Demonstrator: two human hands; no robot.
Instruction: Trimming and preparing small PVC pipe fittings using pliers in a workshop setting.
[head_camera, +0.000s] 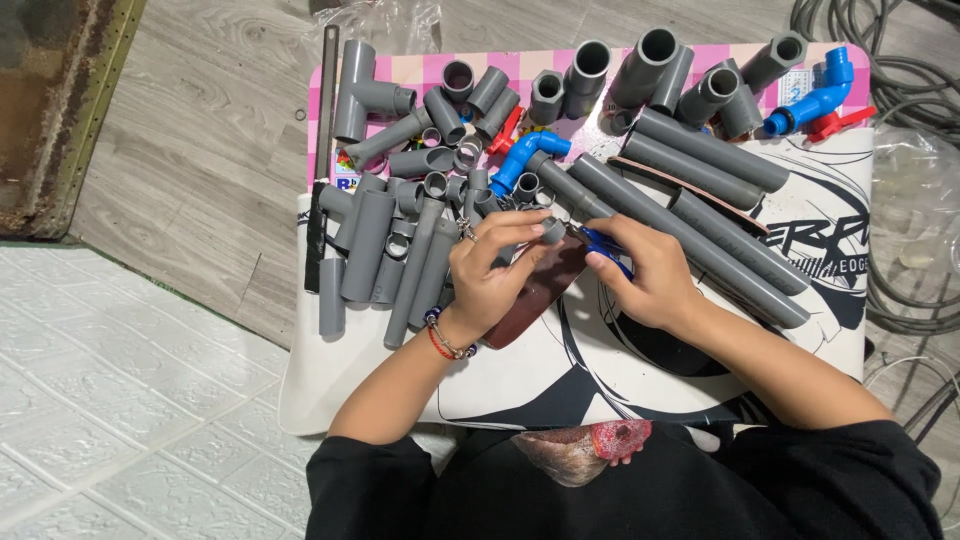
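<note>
My left hand is closed on a small grey pipe fitting at the middle of the low table. My right hand pinches a small blue-handled tool whose tip meets that fitting. Under both hands lies a dark brown sheet of sandpaper. Several grey pipe pieces lie just left of my left hand. Long grey pipes run diagonally past my right hand. A blue elbow fitting rests just beyond my fingers.
The low table has a white printed top with a pink checked strip at the far edge. A blue valve fitting with red handles sits far right. A hacksaw lies along the left edge. Cables coil on the floor right.
</note>
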